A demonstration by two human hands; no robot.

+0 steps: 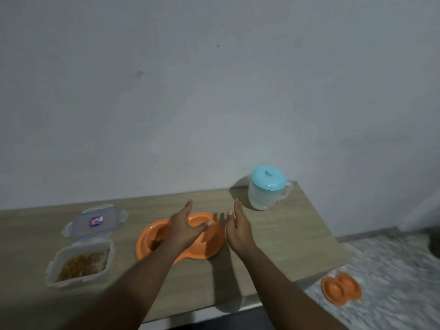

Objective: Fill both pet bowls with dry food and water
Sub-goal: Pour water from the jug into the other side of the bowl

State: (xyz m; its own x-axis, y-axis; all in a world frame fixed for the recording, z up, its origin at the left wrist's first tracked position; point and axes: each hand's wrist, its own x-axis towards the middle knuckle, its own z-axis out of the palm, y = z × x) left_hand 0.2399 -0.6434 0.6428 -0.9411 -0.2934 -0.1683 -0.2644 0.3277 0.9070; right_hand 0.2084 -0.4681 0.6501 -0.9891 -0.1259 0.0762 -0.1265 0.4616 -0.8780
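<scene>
The food box sits open at the near side of the table, full of dry bits. A second bowl lies on the floor. Both hands are flat and hold nothing. The left hand is over the table bowl, and the right hand is just beside it. The bowl's left cup has a little food. I think water comes next: reach back for the jug and tip it slowly.

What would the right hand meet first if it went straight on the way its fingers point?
Probably the wall. The right hand points away over the table, just left of the lidded jug, so it seems to miss it, though depth is unclear.
</scene>
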